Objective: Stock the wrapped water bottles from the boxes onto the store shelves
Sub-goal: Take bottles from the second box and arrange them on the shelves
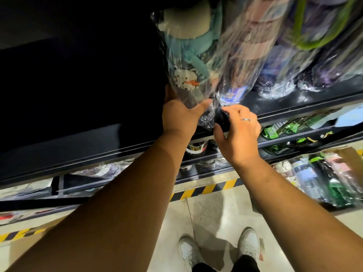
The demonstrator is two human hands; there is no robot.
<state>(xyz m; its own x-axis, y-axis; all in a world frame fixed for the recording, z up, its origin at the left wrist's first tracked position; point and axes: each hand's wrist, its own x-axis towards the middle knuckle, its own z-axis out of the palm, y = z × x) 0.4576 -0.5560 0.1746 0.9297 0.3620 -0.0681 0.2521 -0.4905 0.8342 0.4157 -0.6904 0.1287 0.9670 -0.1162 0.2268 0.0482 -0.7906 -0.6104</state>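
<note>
the left hand [180,114] grips the base of a clear-wrapped water bottle with a teal strap and a cartoon print [188,61], thumb across the bottom and fingers round its far side, at 12 o'clock of the view. the bottle leans on the dark metal shelf [294,107], touching a wrapped pinkish-brown bottle [249,55] at its 3 o'clock. the right hand [237,130], wearing a ring, curls tight round a dark rounded piece [222,117] at the shelf lip; it may be a bottle's bottom in crumpled wrap, too dim to tell. toward 2 o'clock stand wrapped purple bottles [314,55] with a green loop. at 4 o'clock an open brown cardboard box [351,152] holds more wrapped bottles [324,179]. white shoes [249,244] show at 6 o'clock, below a yellow-and-black floor stripe [206,190].
</note>
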